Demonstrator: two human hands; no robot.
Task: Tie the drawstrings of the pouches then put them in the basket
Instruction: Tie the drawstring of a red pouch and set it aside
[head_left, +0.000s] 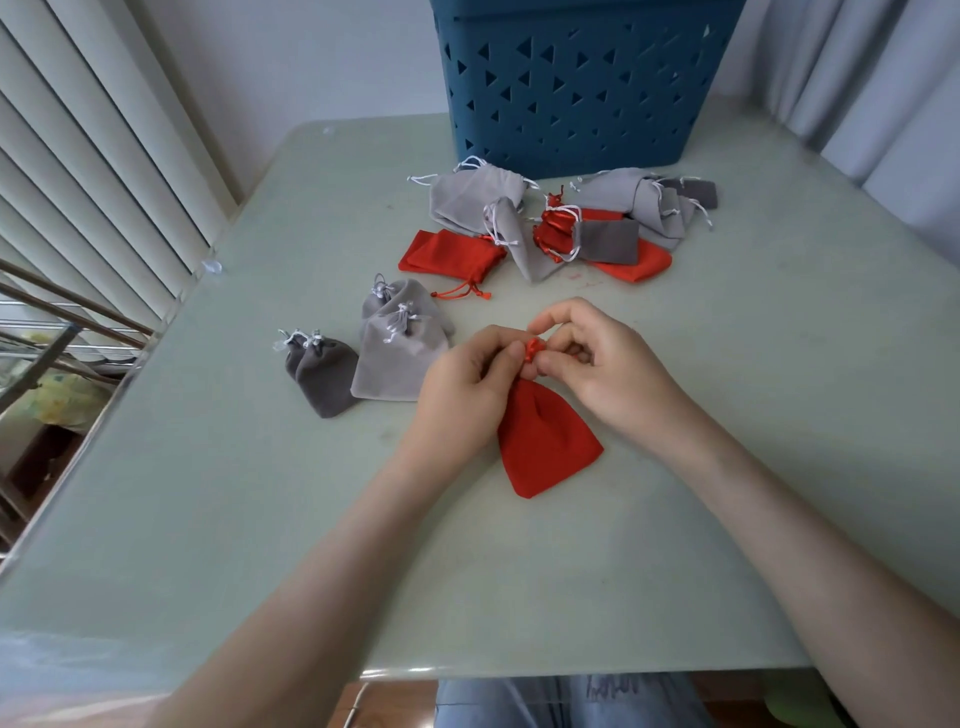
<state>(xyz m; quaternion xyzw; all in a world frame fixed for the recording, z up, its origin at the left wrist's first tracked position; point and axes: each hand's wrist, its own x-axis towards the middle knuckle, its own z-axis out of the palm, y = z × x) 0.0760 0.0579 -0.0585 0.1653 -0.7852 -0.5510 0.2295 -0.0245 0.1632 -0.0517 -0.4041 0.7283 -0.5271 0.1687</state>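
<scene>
A red pouch (543, 441) lies on the pale green table (260, 493) in front of me, its gathered neck pointing away. My left hand (467, 384) and my right hand (597, 364) meet at that neck, and both pinch the red drawstring (532, 349) between fingertips. The dark blue basket (582, 83) with triangle cut-outs stands at the far edge of the table.
Left of my hands lie tied pouches: two dark grey (322, 376) and two light grey (400, 353). Before the basket is a loose heap of several grey (478, 200) and red pouches (447, 254) with open strings. White blinds (93, 171) and a rack are on the left.
</scene>
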